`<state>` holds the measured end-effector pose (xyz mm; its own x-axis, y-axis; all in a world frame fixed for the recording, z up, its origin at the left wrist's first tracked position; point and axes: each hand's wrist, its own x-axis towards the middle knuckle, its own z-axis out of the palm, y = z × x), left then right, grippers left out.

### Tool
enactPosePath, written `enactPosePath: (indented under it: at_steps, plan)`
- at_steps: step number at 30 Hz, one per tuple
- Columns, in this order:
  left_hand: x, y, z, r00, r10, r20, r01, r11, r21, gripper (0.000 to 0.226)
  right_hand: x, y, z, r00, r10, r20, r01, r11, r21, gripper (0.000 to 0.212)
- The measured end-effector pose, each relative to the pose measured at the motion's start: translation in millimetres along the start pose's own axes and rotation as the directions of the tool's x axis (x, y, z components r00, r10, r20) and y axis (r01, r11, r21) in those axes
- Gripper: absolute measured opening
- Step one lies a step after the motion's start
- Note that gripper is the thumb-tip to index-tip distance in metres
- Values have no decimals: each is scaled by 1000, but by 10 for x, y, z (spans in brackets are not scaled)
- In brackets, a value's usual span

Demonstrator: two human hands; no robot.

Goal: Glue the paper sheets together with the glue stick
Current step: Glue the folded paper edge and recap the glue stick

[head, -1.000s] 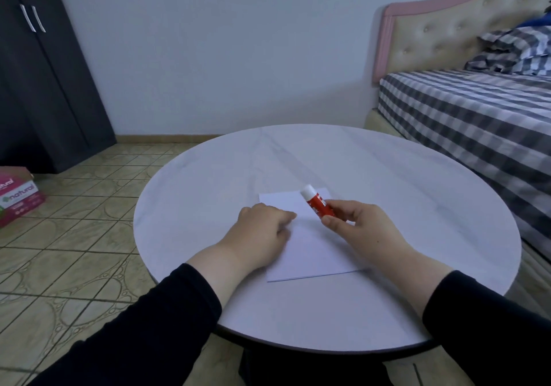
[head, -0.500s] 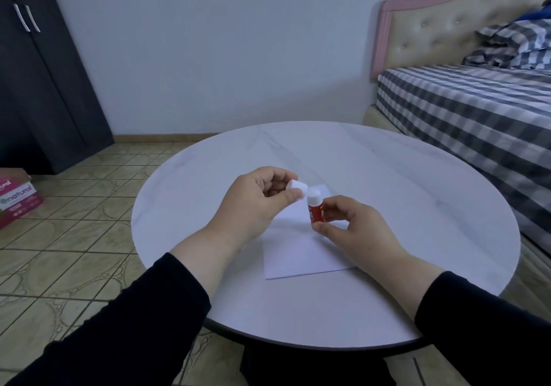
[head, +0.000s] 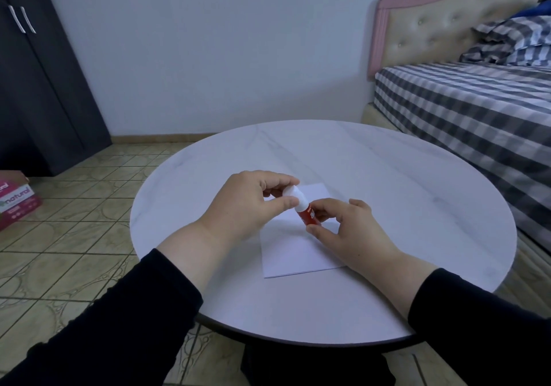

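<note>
Head view. A round white marbled surface [head: 387, 182] fills the middle of the frame. White paper sheets [head: 293, 254] lie flat on it, stacked, a little toward the near edge and close to the centre line; the far right corner of the stack shows beyond the hands, the near edge is fully visible.

The left hand [head: 247, 206] is raised above the paper, thumb and forefinger closed around the white cap [head: 293, 196] at the upper end of the glue stick [head: 310, 217]. Whether the cap is seated on the stick or just off it cannot be told; the two appear to be touching.

The right hand [head: 351, 233] pinches the red barrel of the glue stick between thumb and fingers. The stick is tilted, cap end toward the far left, base end toward the near right. It is held above the far half of the paper, not resting on it.

Both forearms wear black sleeves [head: 143, 320] and come in over the near edge of the surface.

Surroundings: a bed [head: 465, 111] with a checked cover beyond the right edge, a dark wardrobe [head: 38, 81] at far left, a pink box [head: 18, 203] on the tiled floor [head: 74, 236].
</note>
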<state>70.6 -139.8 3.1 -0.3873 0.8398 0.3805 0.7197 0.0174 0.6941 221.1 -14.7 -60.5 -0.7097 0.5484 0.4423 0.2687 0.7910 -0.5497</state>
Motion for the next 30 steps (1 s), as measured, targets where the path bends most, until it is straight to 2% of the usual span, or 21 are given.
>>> enactPosePath:
  at_steps: [4, 8, 17, 23, 30]
  plan:
    - [-6, 25, -43, 998, 14, 67, -23, 992, 123, 24, 0, -35, 1, 1000, -29, 7, 29, 995, -91, 26]
    - [-4, -1, -41, 998, -10, 66, -2, 983, 185, 21, 8, -83, -10, 999, -31, 10, 32, 992, -120, 27]
    - [-69, -98, 133, 997, 23, -67, -14, 991, 134, 27, 48, -64, -17, 999, 39, -5, -39, 998, 58, 19]
    - [-40, -93, 198, 995, 84, -47, -76, 986, 149, 31, 43, -65, -41, 997, 73, -18, -70, 990, 125, 17]
    - [-1, -21, 246, 989, 149, 7, -145, 946, 289, 36, 15, -60, -70, 998, 61, -13, -59, 989, 138, 19]
